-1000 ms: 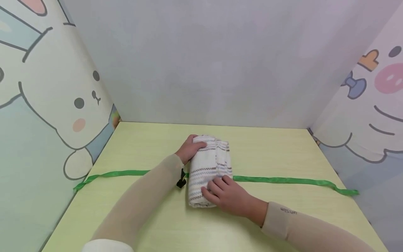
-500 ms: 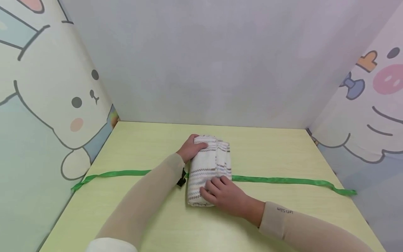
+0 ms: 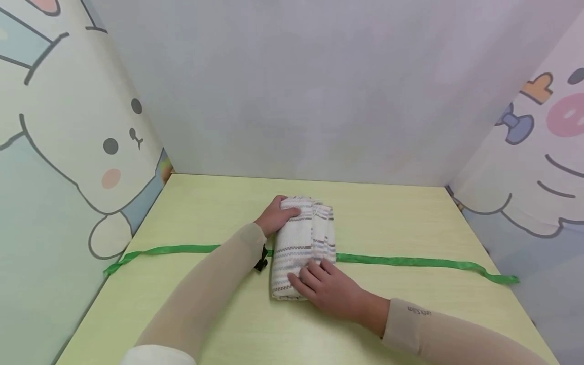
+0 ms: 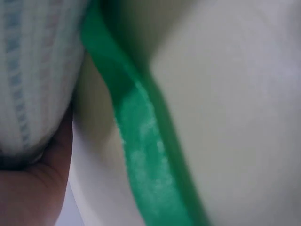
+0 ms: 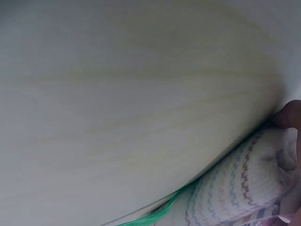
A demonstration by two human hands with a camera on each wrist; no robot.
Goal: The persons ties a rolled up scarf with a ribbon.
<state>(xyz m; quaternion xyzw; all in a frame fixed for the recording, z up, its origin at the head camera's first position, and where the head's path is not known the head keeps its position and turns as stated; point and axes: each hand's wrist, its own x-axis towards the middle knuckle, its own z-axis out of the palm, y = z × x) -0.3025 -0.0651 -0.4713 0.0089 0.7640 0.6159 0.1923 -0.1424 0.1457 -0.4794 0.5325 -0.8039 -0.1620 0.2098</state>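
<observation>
Striped cloth (image 3: 294, 238), a folded, rolled bundle, lies on the desk (image 3: 392, 220) directly between the two sets of fingers, touching both. Left hand (image 3: 275, 217) is at its far left corner: thumb over the top face, the other fingers bent around the far side and mostly hidden; gap between them filled by cloth. Right hand (image 3: 335, 291) at the near right part: fingers spread slightly, bent, tips down on the top layers. Both have hold of the bundle; firmness of either grip cannot be told.

Left wrist view: green ribbon running in against the cloth's side, near the left fingers; from the head, the left sleeve (image 3: 201, 289) covers that stretch. Right wrist view: the rolled end, layers and checked stripes close up, a digit of the right hand set against it low by the desk. Which digit, unclear.

Green ribbon (image 3: 401, 261) crosses the desk beyond the right fingertips and on the near side of the left ones, its middle hidden by the cloth. Small black object (image 3: 261, 262) nearer than the left fingers, just beside the bundle. Right sleeve (image 3: 456, 324) trails away behind the right fingers. Pale back wall (image 3: 296, 101) well beyond both hands.
</observation>
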